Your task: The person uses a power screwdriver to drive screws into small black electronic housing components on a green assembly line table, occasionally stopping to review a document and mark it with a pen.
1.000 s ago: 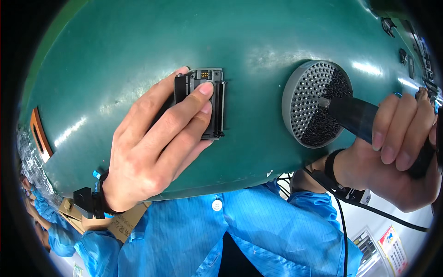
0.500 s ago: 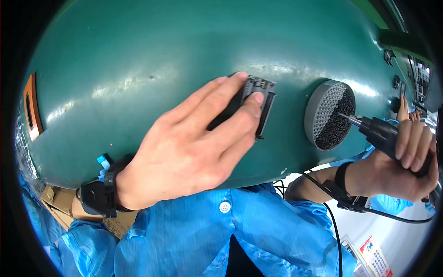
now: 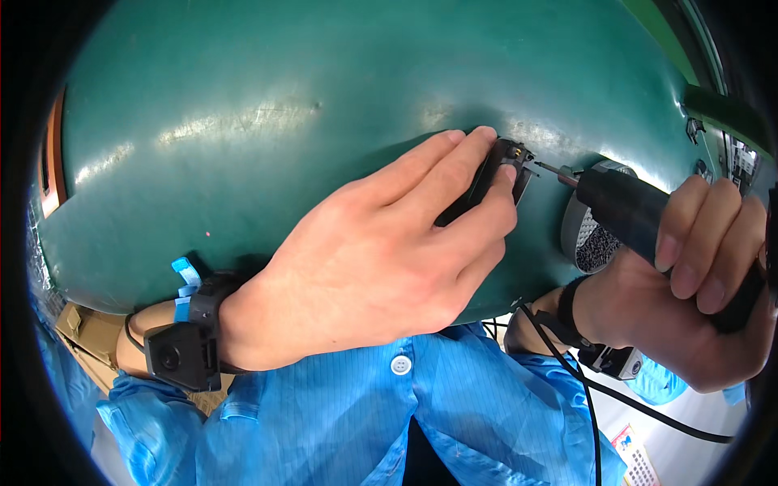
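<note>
My left hand (image 3: 377, 251) lies over a small black plastic part (image 3: 472, 194), its fingers curled along both sides and holding it on the green table. Small metal contacts show at the part's far end; my palm and fingers hide much of the rest. In my right hand (image 3: 701, 263) is a black electric screwdriver (image 3: 622, 202), held level with its bit pointing left. The bit's tip is right beside the far end of the part; whether they touch, I cannot tell. Behind the screwdriver, a round grey dish (image 3: 574, 231) of small black screws (image 3: 598, 248) is partly covered.
A black cable (image 3: 648, 411) runs below my right wrist. At the left edge of the green table (image 3: 243, 73) lies an orange-brown frame-like piece (image 3: 55, 158). A cardboard box (image 3: 87, 334) stands below the left edge. Small black items (image 3: 695, 130) sit at the far right.
The screwdriver's bit has left the screw dish and moved left to the black part. My left hand and the part appear further right in the picture, and the view has shifted a little.
</note>
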`<state>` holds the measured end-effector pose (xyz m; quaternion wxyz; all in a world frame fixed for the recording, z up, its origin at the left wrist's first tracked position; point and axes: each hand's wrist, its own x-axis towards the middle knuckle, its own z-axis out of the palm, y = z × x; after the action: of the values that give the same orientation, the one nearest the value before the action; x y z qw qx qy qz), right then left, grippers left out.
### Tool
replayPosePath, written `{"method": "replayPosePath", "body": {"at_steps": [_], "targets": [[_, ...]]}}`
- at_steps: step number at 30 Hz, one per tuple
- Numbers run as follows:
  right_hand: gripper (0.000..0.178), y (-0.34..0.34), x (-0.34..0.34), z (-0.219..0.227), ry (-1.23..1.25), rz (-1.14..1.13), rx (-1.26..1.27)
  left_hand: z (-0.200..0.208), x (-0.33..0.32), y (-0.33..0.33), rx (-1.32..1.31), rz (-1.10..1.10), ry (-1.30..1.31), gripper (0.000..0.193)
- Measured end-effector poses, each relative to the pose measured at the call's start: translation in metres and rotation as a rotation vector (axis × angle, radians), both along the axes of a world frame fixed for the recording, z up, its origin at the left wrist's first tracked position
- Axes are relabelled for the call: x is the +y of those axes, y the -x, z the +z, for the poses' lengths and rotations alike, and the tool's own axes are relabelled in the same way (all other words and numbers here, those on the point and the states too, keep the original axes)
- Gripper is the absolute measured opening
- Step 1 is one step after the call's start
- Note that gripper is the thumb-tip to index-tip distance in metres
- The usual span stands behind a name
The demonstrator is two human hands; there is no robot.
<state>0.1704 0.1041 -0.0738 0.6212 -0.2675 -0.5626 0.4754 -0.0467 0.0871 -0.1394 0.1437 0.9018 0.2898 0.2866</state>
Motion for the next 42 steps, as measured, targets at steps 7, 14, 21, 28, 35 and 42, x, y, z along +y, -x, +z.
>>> {"method": "replayPosePath", "body": {"at_steps": [7, 14, 21, 28, 35, 42], "targets": [[0.021, 0.004, 0.003, -0.001, -0.008, 0.012, -0.040, -0.001, 0.000, 0.000, 0.010, -0.008, -0.012, 0.020], [0.022, 0.008, 0.007, -0.005, -0.012, 0.019, -0.059, -0.002, 0.000, 0.001, 0.006, 0.003, -0.038, 0.019], [0.023, 0.011, 0.008, -0.010, -0.029, -0.015, -0.073, 0.000, 0.003, -0.001, 0.024, -0.030, -0.064, 0.020], [0.024, 0.005, 0.000, 0.017, -0.004, -0.179, -0.099, 0.008, 0.011, 0.004, 0.026, -0.133, -0.010, 0.034], [0.023, -0.049, -0.051, 0.041, -0.059, -0.278, -0.045, 0.015, 0.018, 0.003, 0.104, -0.194, 0.055, 0.048], [0.031, -0.065, -0.053, 0.025, 0.011, -0.144, -0.047, 0.017, 0.017, 0.000, 0.145, -0.199, 0.033, 0.050]]}}
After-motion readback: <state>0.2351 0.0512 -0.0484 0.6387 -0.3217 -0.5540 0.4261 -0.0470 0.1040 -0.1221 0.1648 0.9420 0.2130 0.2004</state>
